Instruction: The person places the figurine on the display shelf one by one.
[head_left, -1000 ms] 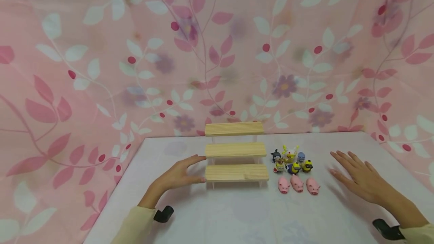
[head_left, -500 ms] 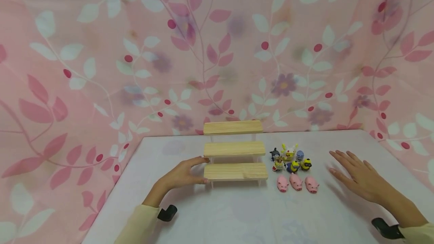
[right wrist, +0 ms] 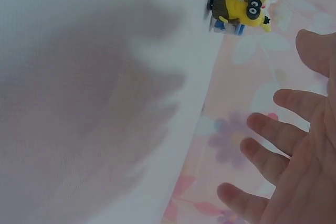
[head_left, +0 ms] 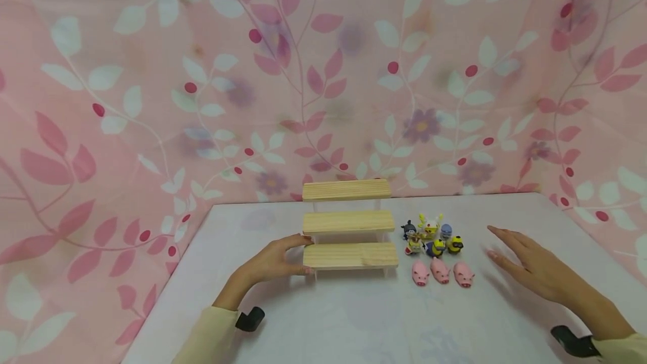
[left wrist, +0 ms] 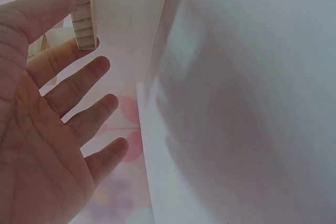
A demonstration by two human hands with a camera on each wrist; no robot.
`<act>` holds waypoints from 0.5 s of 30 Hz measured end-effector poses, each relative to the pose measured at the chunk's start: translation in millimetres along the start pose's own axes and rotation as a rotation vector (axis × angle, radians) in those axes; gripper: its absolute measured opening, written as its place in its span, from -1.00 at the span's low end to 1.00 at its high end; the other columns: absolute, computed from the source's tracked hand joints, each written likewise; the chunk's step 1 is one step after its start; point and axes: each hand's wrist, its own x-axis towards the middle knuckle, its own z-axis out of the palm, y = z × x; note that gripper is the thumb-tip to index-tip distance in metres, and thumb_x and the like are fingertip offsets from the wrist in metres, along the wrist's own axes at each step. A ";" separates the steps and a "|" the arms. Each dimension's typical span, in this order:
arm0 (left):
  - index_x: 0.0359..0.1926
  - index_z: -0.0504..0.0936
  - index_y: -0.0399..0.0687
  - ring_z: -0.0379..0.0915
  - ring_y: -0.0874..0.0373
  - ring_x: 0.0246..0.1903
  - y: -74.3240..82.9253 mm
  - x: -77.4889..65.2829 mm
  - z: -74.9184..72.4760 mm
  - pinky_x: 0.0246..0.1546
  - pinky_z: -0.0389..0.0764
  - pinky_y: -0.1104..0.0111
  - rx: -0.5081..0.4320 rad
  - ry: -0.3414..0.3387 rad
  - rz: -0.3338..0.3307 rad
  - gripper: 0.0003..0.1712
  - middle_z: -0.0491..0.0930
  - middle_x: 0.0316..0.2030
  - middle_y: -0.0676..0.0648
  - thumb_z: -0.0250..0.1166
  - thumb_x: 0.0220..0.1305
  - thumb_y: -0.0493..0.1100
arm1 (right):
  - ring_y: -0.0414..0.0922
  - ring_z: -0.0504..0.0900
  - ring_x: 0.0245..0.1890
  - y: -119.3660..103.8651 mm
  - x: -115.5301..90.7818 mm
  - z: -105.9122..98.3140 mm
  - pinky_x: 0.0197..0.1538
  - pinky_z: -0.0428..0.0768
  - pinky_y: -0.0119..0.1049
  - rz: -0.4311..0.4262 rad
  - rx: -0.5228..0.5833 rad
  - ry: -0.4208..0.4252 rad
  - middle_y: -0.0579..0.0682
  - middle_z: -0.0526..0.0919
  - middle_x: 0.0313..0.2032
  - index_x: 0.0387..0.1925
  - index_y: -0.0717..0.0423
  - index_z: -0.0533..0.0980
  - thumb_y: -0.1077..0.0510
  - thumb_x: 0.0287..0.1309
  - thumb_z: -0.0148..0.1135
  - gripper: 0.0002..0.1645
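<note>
Since earlier frame, left hand (head_left: 270, 263) has moved in onto left end of rack (head_left: 349, 222). Rack stands on table (head_left: 364, 319), long axis left-right; left thumb and forefinger pinch lowest board (head_left: 351, 256), other fingers spread. Right hand (head_left: 541, 271): fingers extended, holding nothing, nearer figures (head_left: 436, 248) and pigs (head_left: 440, 272), off to its left.

Open counter (head_left: 374, 319) runs in front of the rack (head_left: 349, 222) and pigs (head_left: 440, 272). A narrow gap parts rack from figures (head_left: 435, 248). The left hand (head_left: 270, 261) blocks the rack's left end; cloth (head_left: 349, 100) stands behind; between figures and right hand (head_left: 543, 271) there is room.
</note>
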 end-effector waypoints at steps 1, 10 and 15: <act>0.22 0.54 0.00 0.12 -0.18 0.40 0.2 -0.3 -0.4 0.32 0.18 -0.15 0.002 0.001 0.002 -0.28 0.44 0.28 -0.14 0.52 0.07 0.13 | 0.42 0.24 0.23 -1.2 0.1 0.2 0.03 0.23 0.56 0.004 0.015 -0.012 0.39 0.30 0.30 0.46 0.13 0.17 -0.19 0.40 0.08 -0.20; 0.22 0.55 0.00 0.09 -0.23 0.40 -2.0 0.4 -0.3 0.32 0.16 -0.17 0.001 0.003 0.008 -0.28 0.43 0.29 -0.15 0.51 0.07 0.13 | 0.35 0.38 0.16 -10.9 0.6 3.7 -0.14 0.50 0.40 0.024 0.105 -0.104 0.33 0.42 0.23 0.44 0.15 0.20 -0.28 0.28 0.19 -0.09; 0.21 0.55 0.02 0.09 -0.22 0.40 -0.7 -0.2 0.2 0.32 0.15 -0.17 -0.004 0.002 -0.003 -0.29 0.43 0.29 -0.14 0.51 0.07 0.14 | 0.11 0.53 -0.04 -13.1 1.9 9.9 -0.19 0.61 0.17 -0.002 0.102 -0.100 0.12 0.57 -0.02 0.36 0.16 0.30 -0.29 0.13 0.34 -0.06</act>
